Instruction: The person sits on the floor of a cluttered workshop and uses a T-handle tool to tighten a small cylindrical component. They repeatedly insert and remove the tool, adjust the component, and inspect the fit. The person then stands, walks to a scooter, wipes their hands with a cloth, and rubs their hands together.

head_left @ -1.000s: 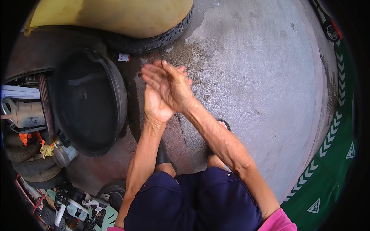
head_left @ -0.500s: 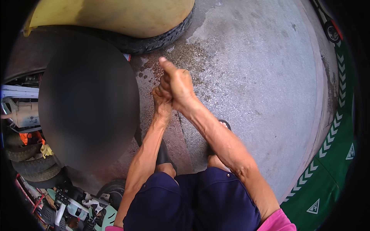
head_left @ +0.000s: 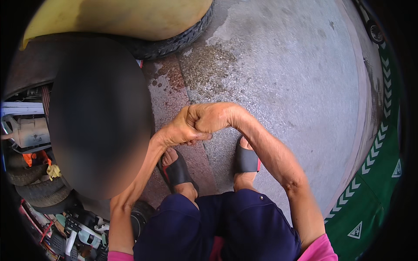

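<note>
My left hand (head_left: 176,129) and my right hand (head_left: 214,117) are pressed together in front of my knees, above the floor. The left hand's fingers close against the curled right hand, and its thumb lies along the underside, pointing right. My right wrist is bent, with the back of the hand upward. The right fingers are tucked in against the left hand and mostly hidden. No tool or other object shows between the hands. Below them are my feet in dark open-toed sandals (head_left: 247,160).
A large tyre (head_left: 174,48) under a yellowish curved cover (head_left: 143,19) stands at the far left. A dark blur (head_left: 102,117) hides much of the left side. Stacked tyres (head_left: 43,192) and jumbled parts (head_left: 82,235) lie lower left. A wet patch (head_left: 207,67) darkens the floor; green sheeting (head_left: 370,200) edges the right.
Both hands have come nearer to my body and lower in view. My right hand, earlier with its thumb sticking up and away, has turned and bent over against the left hand.
</note>
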`<state>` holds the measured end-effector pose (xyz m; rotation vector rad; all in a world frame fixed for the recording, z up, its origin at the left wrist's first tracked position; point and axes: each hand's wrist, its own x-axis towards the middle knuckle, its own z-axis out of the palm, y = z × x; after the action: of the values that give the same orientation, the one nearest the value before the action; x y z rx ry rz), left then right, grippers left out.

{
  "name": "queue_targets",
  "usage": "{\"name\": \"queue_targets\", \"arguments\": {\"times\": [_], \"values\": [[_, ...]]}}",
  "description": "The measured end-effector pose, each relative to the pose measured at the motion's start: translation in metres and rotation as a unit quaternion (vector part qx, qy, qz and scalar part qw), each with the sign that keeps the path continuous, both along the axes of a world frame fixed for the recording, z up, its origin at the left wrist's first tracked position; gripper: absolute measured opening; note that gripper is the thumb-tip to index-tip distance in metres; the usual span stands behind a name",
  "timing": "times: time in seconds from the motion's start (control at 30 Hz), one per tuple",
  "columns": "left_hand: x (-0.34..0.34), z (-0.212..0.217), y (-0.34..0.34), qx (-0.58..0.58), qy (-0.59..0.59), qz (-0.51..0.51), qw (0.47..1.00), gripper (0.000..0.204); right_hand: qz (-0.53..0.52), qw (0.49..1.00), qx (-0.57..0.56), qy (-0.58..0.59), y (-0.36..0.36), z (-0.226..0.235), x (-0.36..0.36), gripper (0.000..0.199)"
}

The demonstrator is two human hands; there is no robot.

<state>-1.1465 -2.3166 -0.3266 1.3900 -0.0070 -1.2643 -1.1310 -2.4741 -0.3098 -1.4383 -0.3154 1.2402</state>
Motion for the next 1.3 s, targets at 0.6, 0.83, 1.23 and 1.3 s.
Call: {"name": "queue_targets", "arguments": {"times": [0.6,0.83,1.23,1.3], "values": [[0.015,-0.062,-0.006,0.111,-0.314,0.3,0.894,0.019,-0.476,0.827,-0.133,-0.269,0.054,0.011,-0.032,0.039],[0.006,0.027,-0.04,-0.241,0.1,0.442,0.858,0.06,-0.461,0.87,-0.149,-0.092,0.049,-0.012,0.02,0.086],[0.025,-0.003,-0.017,-0.292,0.153,0.371,0.868,0.062,-0.228,0.599,-0.664,-0.385,0.125,-0.031,-0.019,0.062],[0.029,0.003,-0.017,-0.209,0.089,0.387,0.894,0.064,-0.371,0.78,-0.335,-0.377,0.096,-0.01,-0.031,0.063]]}}
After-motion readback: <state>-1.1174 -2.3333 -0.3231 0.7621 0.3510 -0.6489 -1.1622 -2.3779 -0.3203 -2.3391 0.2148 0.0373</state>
